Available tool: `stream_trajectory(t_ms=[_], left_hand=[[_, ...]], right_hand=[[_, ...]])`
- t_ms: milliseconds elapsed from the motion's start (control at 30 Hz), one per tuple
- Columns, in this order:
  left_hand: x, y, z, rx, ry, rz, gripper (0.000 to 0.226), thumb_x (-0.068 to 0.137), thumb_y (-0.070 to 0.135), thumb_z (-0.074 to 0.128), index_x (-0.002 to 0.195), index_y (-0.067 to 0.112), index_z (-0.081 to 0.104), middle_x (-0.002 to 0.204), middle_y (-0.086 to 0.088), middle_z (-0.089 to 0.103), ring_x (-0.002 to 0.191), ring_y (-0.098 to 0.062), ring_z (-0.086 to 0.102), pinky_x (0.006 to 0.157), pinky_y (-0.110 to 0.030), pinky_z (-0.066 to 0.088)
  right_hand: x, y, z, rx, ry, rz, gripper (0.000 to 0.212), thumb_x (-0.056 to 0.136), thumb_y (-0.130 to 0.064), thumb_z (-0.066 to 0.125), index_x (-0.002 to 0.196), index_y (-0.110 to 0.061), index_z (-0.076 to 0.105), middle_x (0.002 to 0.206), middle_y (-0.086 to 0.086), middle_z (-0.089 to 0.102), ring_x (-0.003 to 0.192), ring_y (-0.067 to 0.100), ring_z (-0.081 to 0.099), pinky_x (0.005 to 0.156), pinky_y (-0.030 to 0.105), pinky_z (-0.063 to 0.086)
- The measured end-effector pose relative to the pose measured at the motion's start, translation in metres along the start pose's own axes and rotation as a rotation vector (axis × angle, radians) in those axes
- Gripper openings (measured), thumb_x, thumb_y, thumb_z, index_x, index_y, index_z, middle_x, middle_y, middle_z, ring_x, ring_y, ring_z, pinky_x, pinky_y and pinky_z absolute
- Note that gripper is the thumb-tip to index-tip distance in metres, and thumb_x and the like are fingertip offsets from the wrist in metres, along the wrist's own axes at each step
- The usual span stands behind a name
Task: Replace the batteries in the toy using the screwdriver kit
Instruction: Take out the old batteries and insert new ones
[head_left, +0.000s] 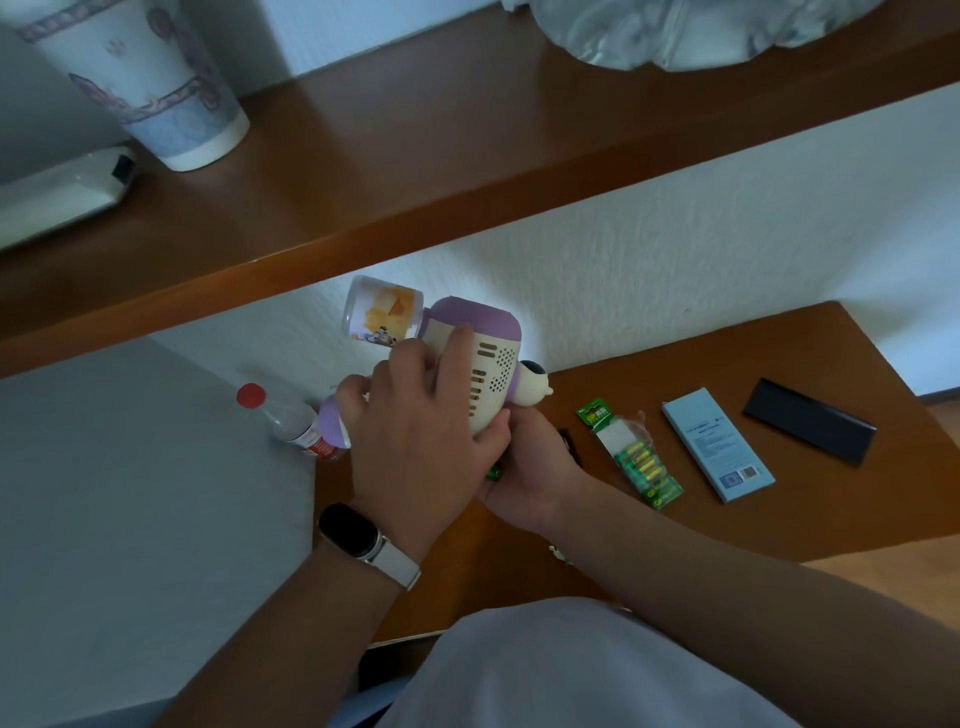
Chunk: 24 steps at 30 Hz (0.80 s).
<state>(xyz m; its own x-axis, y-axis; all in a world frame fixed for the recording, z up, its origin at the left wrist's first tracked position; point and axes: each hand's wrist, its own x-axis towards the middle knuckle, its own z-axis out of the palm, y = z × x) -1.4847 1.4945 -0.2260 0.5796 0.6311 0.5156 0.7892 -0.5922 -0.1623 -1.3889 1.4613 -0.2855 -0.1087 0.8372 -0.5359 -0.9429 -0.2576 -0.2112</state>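
A cream and purple toy (488, 364) with slotted vents and a clear printed cup on its far end is held above the brown table (779, 525). My left hand (415, 415) grips it from above, fingers spread over the body. My right hand (524, 467) holds its lower end from below, with something green (493, 472) showing by the palm. A green pack of batteries (636, 454) lies to the right. Beside it are a light blue box (717, 444) and a black case (810, 422). A thin black piece (570, 444) lies near my right hand.
A clear bottle with a red cap (291, 421) lies on the grey surface (130, 519) at left, next to the toy. A wooden shelf (415, 171) above holds a patterned cup (150, 83) and a white device (62, 192). A small pale item (558, 553) lies near my right forearm.
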Motion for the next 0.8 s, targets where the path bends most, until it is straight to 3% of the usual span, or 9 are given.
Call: stream_trajectory(t_ms=[300,500,633,800], left_hand=[[0.003,-0.001,-0.007,0.108,-0.048,-0.027,0.082,0.077,0.056,0.066,0.142,0.015,0.037,0.102,-0.018,0.055,0.079,-0.034,0.058,0.072,-0.045,0.041],[-0.001,0.005,-0.002,0.157,-0.112,0.005,0.086,0.076,0.056,0.071,0.144,0.017,0.035,0.105,-0.019,0.056,0.081,-0.035,0.056,0.072,-0.044,0.042],[-0.003,0.006,-0.004,0.146,-0.085,0.013,0.086,0.078,0.056,0.071,0.145,0.016,0.034,0.106,-0.019,0.054,0.083,-0.035,0.056,0.073,-0.046,0.041],[-0.011,0.010,-0.002,0.192,-0.053,0.060,0.077,0.081,0.056,0.069,0.140,0.017,0.041,0.107,-0.017,0.055,0.087,-0.033,0.054,0.072,-0.044,0.039]], right_hand=[[0.008,0.008,0.001,0.017,-0.002,0.053,0.034,0.100,-0.029,0.050,0.127,-0.015,0.066,0.117,0.005,0.072,0.095,0.017,0.071,0.065,0.029,0.059],[0.014,0.012,-0.006,0.014,0.015,0.075,0.037,0.100,-0.030,0.047,0.131,-0.019,0.064,0.125,0.003,0.069,0.109,0.018,0.066,0.074,0.029,0.058],[0.015,0.009,-0.011,0.034,-0.020,0.066,0.036,0.100,-0.026,0.048,0.132,-0.016,0.063,0.119,0.003,0.070,0.102,0.017,0.068,0.073,0.028,0.058],[0.018,0.011,-0.013,0.031,-0.052,0.079,0.037,0.099,-0.031,0.051,0.129,-0.017,0.066,0.129,0.004,0.066,0.126,0.021,0.059,0.105,0.034,0.044]])
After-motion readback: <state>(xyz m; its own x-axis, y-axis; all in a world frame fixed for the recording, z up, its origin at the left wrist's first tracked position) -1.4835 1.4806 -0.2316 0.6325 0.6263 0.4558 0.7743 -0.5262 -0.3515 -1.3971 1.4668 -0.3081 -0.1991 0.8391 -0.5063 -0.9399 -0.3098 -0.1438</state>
